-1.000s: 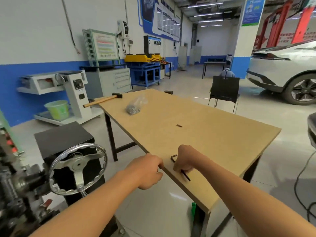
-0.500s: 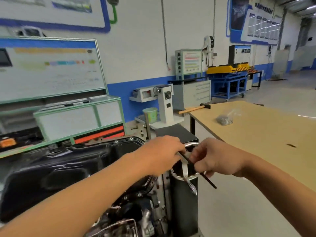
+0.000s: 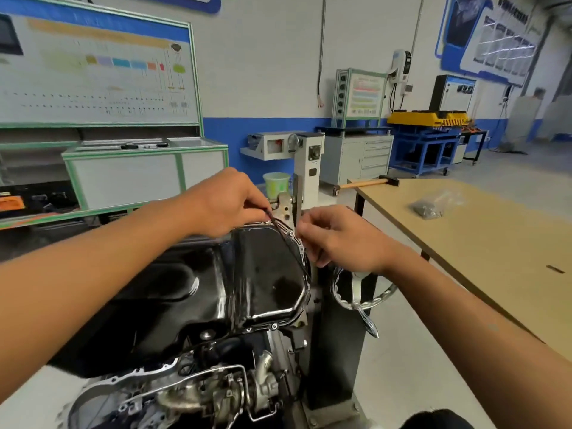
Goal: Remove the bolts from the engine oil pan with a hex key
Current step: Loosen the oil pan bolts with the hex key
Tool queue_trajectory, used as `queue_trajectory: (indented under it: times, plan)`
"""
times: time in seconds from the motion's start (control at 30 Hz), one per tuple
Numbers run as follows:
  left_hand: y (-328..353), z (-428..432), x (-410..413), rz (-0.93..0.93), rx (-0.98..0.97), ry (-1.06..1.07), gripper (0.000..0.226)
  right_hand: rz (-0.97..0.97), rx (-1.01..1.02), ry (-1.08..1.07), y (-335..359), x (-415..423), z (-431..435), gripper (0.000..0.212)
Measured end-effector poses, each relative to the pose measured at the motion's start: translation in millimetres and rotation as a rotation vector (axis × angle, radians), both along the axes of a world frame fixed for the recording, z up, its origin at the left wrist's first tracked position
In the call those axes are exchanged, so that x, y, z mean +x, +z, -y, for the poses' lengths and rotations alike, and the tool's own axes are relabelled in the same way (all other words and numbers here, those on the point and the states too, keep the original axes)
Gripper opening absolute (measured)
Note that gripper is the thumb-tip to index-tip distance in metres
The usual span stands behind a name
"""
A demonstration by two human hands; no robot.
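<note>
A glossy black engine oil pan [image 3: 253,274] faces up on an engine held in a stand. Small bolts [image 3: 273,326] show along its flange at the near right edge. A thin black hex key [image 3: 289,246] slants across the pan's far right corner. My left hand [image 3: 227,201] pinches the key's upper end. My right hand [image 3: 337,236] has its fingertips closed at the pan's far right flange beside the key; whether it touches the key is hidden by the fingers.
The stand's chrome handwheel [image 3: 362,292] sits just under my right wrist. A wooden table [image 3: 483,230] stands to the right with a hammer [image 3: 365,183], a plastic bag of parts [image 3: 433,204] and a small dark piece [image 3: 555,269]. Training boards and cabinets line the back wall.
I turned left from the table to the engine, carrying the hex key off the table edge. Both hands now hold it over the pan's far right corner.
</note>
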State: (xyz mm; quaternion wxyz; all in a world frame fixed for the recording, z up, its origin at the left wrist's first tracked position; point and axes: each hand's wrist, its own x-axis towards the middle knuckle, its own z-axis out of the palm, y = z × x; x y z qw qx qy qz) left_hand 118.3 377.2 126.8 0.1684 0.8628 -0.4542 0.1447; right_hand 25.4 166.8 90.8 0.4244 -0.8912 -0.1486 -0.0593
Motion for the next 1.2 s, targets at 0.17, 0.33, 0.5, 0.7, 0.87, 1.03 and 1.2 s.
queue_trajectory:
  times: [0.17,0.33,0.5,0.7,0.87,1.03,1.2]
  plan:
    - [-23.3,33.5,37.2,-0.001,0.074,-0.024,0.012,0.085,0.183,-0.168,-52.5,25.6,3.0,0.023]
    - [-27.9,74.7,66.5,-0.009,0.093,-0.075,0.013,0.154,0.292,-0.227,-78.2,54.0,21.3,0.037]
    - [-34.0,81.9,93.5,-0.083,0.210,-0.099,0.017,0.255,0.264,-0.310,-108.2,74.4,27.1,0.036]
    - [-46.1,63.8,114.3,-0.166,0.160,-0.131,0.021,0.309,0.339,-0.370,-145.9,81.7,18.4,0.030]
    - [-55.0,72.0,114.6,-0.255,0.128,-0.133,0.022,0.323,0.326,-0.435,-159.0,88.5,8.7,0.029]
    - [-56.1,72.2,114.5,-0.264,0.116,-0.140,0.022,0.353,0.352,-0.452,-158.2,86.5,5.4,0.027]
    - [-55.2,72.7,112.5,-0.266,0.137,-0.115,0.024,0.369,0.370,-0.456,-157.2,85.7,3.5,0.027]
